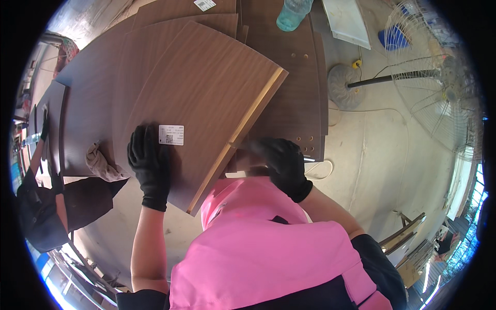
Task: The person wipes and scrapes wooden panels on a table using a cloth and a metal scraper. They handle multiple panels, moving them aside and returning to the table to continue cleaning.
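Note:
A wood-grain brown panel (201,89) lies aslant on a pile of similar panels, with a pale yellow strip or groove (255,104) running along its near-right edge. My left hand (149,164), in a black glove, rests on the panel's face beside a white printed label (171,135) bearing writing and a code. Also gloved, my right hand (286,166) is at the panel's near-right edge, its fingers blurred. From it a thin tool (235,145) seems to reach the pale strip; its kind is too blurred to tell.
Brown panels with drilled holes (306,144) lie beneath on the right. A greenish plastic bottle (290,17) is at the far side. A grey cloth (102,162) lies at the left. A pedestal fan (445,77) stands on the right; another person's gloved hand (45,124) is far left.

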